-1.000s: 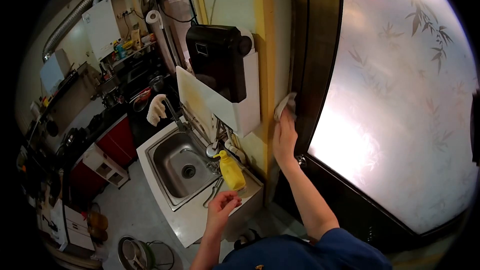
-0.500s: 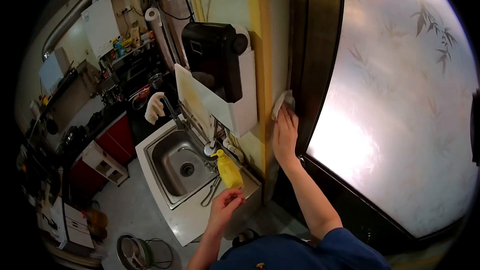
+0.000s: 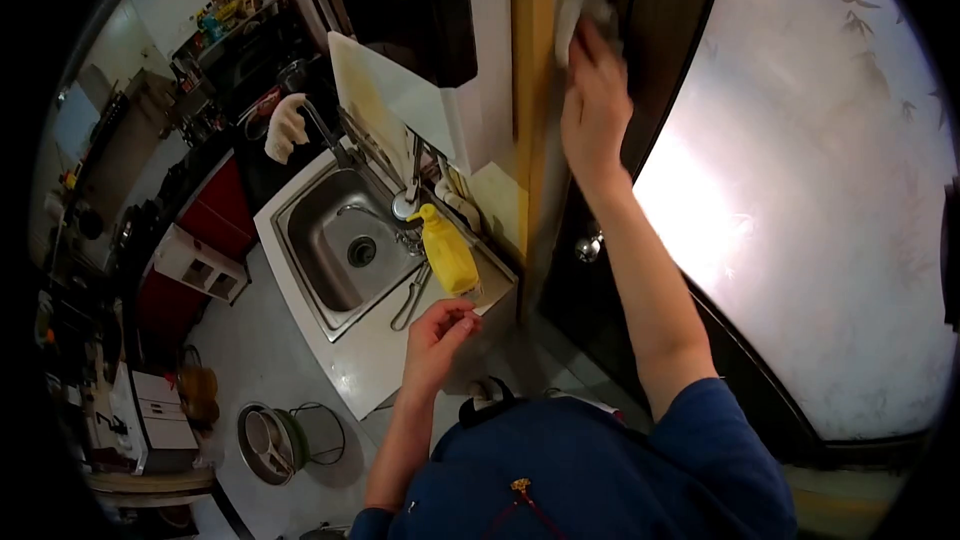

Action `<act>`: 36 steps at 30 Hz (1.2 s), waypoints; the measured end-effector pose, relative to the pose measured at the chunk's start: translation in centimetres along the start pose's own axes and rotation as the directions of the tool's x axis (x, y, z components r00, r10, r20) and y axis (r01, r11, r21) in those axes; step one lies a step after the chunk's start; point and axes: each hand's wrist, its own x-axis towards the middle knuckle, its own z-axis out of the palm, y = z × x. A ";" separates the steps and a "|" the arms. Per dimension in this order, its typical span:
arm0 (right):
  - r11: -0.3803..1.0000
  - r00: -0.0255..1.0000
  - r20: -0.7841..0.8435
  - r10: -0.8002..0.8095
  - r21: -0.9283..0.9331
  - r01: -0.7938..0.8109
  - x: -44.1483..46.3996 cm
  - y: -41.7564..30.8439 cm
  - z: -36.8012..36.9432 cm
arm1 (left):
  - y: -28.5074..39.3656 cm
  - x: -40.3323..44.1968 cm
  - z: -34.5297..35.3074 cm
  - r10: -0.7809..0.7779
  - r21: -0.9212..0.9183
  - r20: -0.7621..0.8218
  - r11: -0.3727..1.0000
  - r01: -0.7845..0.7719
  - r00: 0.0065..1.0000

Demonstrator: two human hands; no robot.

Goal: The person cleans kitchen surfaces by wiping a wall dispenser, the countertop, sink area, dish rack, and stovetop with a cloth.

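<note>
My right hand (image 3: 597, 120) reaches up and presses a pale cloth (image 3: 570, 28) flat on the narrow wall strip between the yellow edge trim (image 3: 528, 90) and the dark door frame (image 3: 648, 50). Motion blurs the cloth and fingertips. My left hand (image 3: 438, 338) hovers low by the front of the sink counter (image 3: 368, 365), its fingers loosely curled in with nothing visible in them. Just beyond its fingertips stands a yellow pump bottle (image 3: 446, 252) on the counter.
A steel sink (image 3: 335, 285) is set in the counter, with tongs (image 3: 410, 298) beside it. A white cloth (image 3: 287, 128) hangs over the faucet. A door knob (image 3: 588, 245) sits below my right forearm, and a basin (image 3: 268, 445) lies on the floor.
My right hand has slid upward along the wall strip with the cloth. My left hand stays curled near the bottle. The view has tipped downward.
</note>
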 end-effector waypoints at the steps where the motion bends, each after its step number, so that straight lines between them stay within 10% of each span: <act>1: 0.998 0.998 0.013 0.061 -0.003 -0.061 -2.5 -0.6 -0.2 | -0.1 -0.1 -0.3 -0.009 0.003 0.002 1.000 0.009 1.000; 8: 0.669 0.673 0.183 0.717 0.091 -0.737 -19.7 -4.0 -0.5 | -0.6 -1.2 -1.6 -0.034 0.023 -0.037 0.999 0.034 0.999; 12: 0.580 0.572 0.180 0.800 0.014 -0.815 -28.4 -2.4 0.8 | -0.9 -1.8 -1.9 -0.062 0.001 -0.049 0.998 0.062 0.997; 14: 0.338 0.282 0.248 0.927 -0.220 -0.915 -31.2 -1.7 1.0 | -1.1 -2.2 -2.1 -0.058 -0.020 -0.049 0.998 0.057 0.997; 18: 0.178 0.065 0.292 0.954 -0.380 -0.908 -31.6 -0.8 1.1 | -1.3 -2.9 -3.2 -0.064 0.000 -0.067 0.998 0.064 0.996; 19: 0.259 0.200 0.244 0.949 -0.240 -0.936 -32.0 -0.7 1.7 | -1.5 -3.1 -3.4 -0.073 -0.016 -0.099 0.997 0.072 0.992; 26: 0.188 0.287 0.294 0.912 0.323 -0.928 -25.9 -2.8 0.9 | -2.5 -3.1 -3.7 -0.097 -0.055 -0.083 0.994 0.093 0.992; 30: 0.069 0.058 0.387 0.920 -0.015 -0.997 -29.7 -3.1 -0.1 | -2.7 -2.4 -3.0 -0.103 -0.046 -0.061 0.994 0.101 0.993; 35: 0.239 0.034 0.443 0.896 -0.417 -0.877 -34.1 -5.6 0.1 | -2.4 -2.6 -3.9 -0.118 -0.031 -0.088 0.993 0.116 0.989; 36: 0.406 0.157 0.522 0.839 -0.407 -0.818 -34.0 -6.0 0.4 | -2.4 -2.7 -4.3 -0.117 -0.026 -0.095 0.993 0.115 0.989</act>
